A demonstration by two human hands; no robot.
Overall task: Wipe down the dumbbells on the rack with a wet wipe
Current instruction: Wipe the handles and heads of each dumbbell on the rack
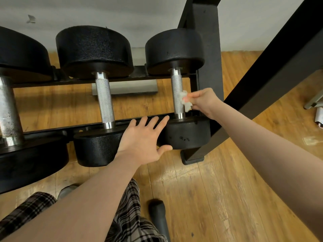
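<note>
Nearest the camera, plaid trousers point(132, 222) and a dark shoe point(158, 212) stood on the wooden floor point(218, 198), just short of the dumbbell rack point(52, 131). From there the left hand point(143, 137) reached to the rack's front rail, fingers straight and spread, holding nothing; its palm lay between the near heads of two dumbbells and its thumb touched the near head of the rightmost dumbbell point(185, 133), likely to steady that weight against rolling while the handle was rubbed. Just beyond, at the rack's right end beside the black upright point(209, 49), the right hand point(202, 100) pinched a crumpled wet wipe point(184, 100) between thumb and curled fingers and pressed it against the right side of the knurled steel handle point(177, 91), at about mid-length. Holding the wipe bunched would let the fingertips push moisture into the knurling, so the step in hand looked to be the handle of this last dumbbell in the row. The middle dumbbell point(104, 100) lay to its left, parallel and apart, across both rails, and a larger dumbbell point(7, 109) sat at the left edge, partly cut off. Whether those had been wiped already could not be told. Farthest off, the rear heads rested on the back rail close to the pale wall point(122, 13), with a grey metal plate point(125, 88) on the floor beneath the rack.
</note>
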